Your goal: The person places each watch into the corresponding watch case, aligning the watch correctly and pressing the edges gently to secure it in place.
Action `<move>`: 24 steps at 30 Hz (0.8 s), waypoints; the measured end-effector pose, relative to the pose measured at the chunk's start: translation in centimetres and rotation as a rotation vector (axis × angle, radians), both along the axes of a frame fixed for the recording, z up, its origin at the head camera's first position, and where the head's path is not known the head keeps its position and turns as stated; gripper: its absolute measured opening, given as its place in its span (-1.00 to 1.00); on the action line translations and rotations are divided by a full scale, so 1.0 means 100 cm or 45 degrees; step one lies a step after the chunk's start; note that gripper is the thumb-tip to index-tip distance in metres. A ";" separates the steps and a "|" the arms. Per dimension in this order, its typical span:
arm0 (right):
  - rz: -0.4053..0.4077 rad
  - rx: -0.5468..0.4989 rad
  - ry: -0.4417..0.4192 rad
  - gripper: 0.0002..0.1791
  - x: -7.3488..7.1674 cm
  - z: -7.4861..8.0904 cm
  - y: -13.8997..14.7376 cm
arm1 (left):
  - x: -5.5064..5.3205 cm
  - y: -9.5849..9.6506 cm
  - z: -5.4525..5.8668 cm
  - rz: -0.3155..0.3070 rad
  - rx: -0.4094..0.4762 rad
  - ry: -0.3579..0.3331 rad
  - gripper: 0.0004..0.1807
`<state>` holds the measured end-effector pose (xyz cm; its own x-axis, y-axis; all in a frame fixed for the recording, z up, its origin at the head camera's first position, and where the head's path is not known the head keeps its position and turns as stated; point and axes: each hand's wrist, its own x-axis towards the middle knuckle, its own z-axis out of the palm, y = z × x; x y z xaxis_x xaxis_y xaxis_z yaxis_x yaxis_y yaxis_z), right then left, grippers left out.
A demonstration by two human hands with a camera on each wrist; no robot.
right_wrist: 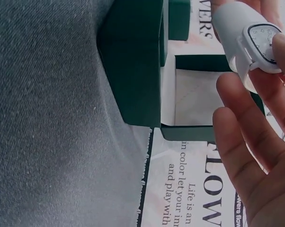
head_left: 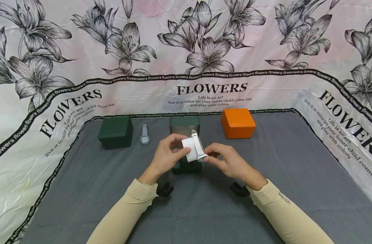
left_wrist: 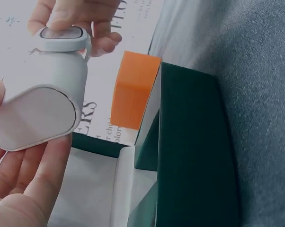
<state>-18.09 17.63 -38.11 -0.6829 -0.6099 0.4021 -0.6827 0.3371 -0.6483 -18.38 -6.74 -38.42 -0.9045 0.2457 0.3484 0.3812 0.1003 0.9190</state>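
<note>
Gray cloth covers the table (head_left: 201,217), seen here with 12 o'clock pointing away from the person. Nearest, two cream sleeves (head_left: 125,213) reach in from 7 and 5 o'clock, with a black device (head_left: 165,189) at each wrist.

At the middle, raised over the open box (head_left: 187,168), the left hand (head_left: 169,154) holds a white cushion (head_left: 188,149) between its thumb and curved fingers. From 3 o'clock the right hand (head_left: 227,159) pinches the case of the white watch (head_left: 198,145): the thumb lies on the dial, a finger sits behind it, and two other fingers stand apart, as the right wrist view shows.

This watch has its long axis on a slant from 11 to 5 o'clock, the pale strap tip at 11 and the dial end at 5, turned toward the person. Its strap lies along the cushion's 3 o'clock side; whether it passes fully round the cushion I cannot tell. The cushion's flat oval end faces the left wrist camera.

Below the hands, the dark green open box has its pale-lined lid (head_left: 184,121) standing up at 12 o'clock. Between 9 and 10 from that box lies a second watch (head_left: 144,138), its axis near 12 to 6, dial at 6. Beyond it at 9 is a shut green box (head_left: 115,132). Between 2 and 3 sits an orange box (head_left: 238,123). Farthest hangs a floral sheet (head_left: 161,95) printed FLOWERS.
</note>
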 end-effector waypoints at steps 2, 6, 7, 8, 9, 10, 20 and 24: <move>-0.005 -0.005 -0.004 -0.88 0.000 0.000 0.000 | 0.000 0.000 0.000 0.018 0.003 -0.010 -0.61; -0.036 -0.006 -0.024 -0.86 0.000 -0.001 0.000 | 0.001 0.001 0.001 0.057 0.009 -0.050 -0.60; -0.045 -0.004 -0.031 -0.86 0.000 -0.001 0.000 | 0.002 0.001 0.002 0.068 0.013 -0.064 -0.61; -0.055 0.000 -0.043 -0.86 0.000 -0.001 -0.001 | 0.002 0.002 0.003 0.076 0.019 -0.081 -0.61; -0.065 0.003 -0.056 -0.86 0.001 0.000 -0.002 | 0.003 0.002 0.004 0.086 0.029 -0.101 -0.61; -0.074 0.005 -0.069 -0.86 0.002 0.001 -0.002 | 0.003 0.003 0.004 0.093 0.041 -0.120 -0.62; -0.040 0.012 -0.092 -0.90 0.018 0.030 -0.006 | 0.002 0.005 0.000 0.066 0.113 -0.252 -0.65; -0.027 -0.032 -0.122 -0.90 0.018 0.031 -0.007 | 0.002 0.006 -0.001 0.024 0.169 -0.286 -0.63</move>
<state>-16.30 16.92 -35.00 -0.7318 -0.5854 0.3491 -0.6100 0.3340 -0.7186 -18.19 -6.17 -38.51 -0.9669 0.1933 0.1665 0.1654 -0.0216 0.9860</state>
